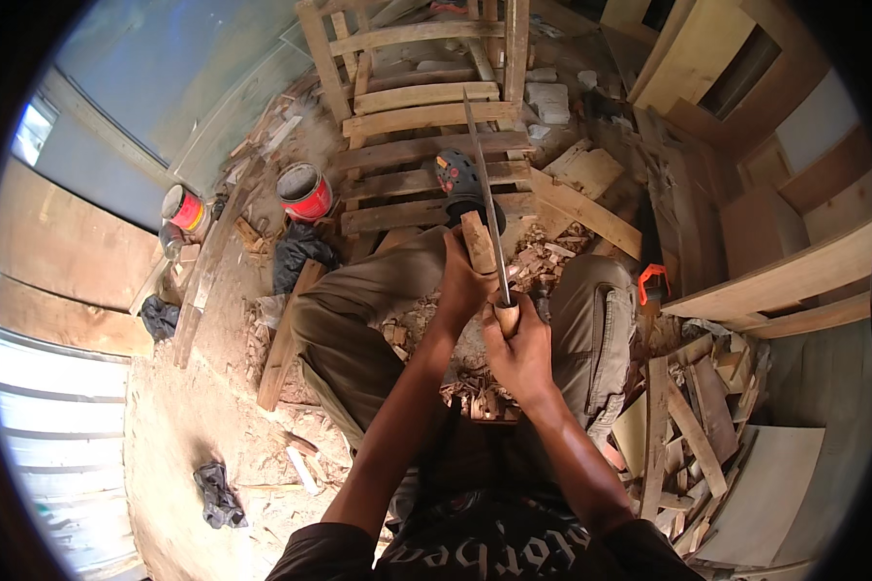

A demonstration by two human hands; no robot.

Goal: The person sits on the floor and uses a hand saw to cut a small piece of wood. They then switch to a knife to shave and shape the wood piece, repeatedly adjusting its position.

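My right hand is closed round the wooden handle of a long, narrow metal blade, perhaps a machete; it is seen nearly edge-on. The blade points up and away from me, its far end in line with the wooden frame. In my left hand is a short wood block, tilted upright just left of the blade. Whether blade and block touch, I cannot tell. Both hands are between my bent knees, and behind the block a dark clog-style shoe rests against the slats.
A slatted wooden frame stands ahead. At left are two red paint cans, black plastic bags and long planks. An orange-handled saw leans at right, near stacked boards and a pile of offcuts. Wood chips litter the floor.
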